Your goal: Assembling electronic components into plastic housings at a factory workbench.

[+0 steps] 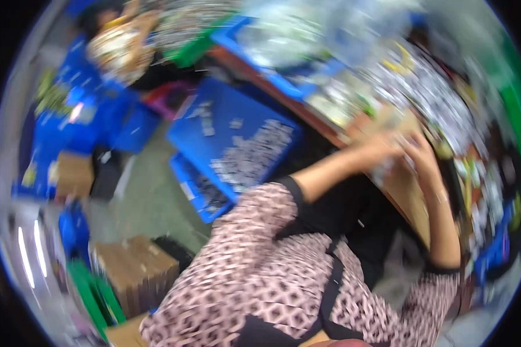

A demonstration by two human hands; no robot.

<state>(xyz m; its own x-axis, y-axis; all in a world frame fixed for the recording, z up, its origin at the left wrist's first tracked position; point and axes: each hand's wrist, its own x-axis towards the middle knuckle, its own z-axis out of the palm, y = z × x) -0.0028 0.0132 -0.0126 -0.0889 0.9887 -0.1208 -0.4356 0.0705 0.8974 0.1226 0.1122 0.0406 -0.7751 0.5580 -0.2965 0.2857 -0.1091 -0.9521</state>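
Note:
My left hand (379, 149) and my right hand (421, 157) are close together over the edge of the cluttered worktable. Both have curled fingers, with the fingertips almost meeting. Between and just below them shows a small pale, partly see-through thing, too blurred to name. A brown cardboard piece (408, 194) lies under my hands and runs toward my body. Beyond them, a heap of silvery and clear small parts (434, 95) covers the tabletop.
Blue trays (197, 124) with many small grey pieces stand to the left, below the table. Clear plastic bags (289, 34) fill a blue bin at the back. Stacked cardboard (136, 269) stands lower left. Another person (121, 49) sits at the far left near blue crates (92, 127).

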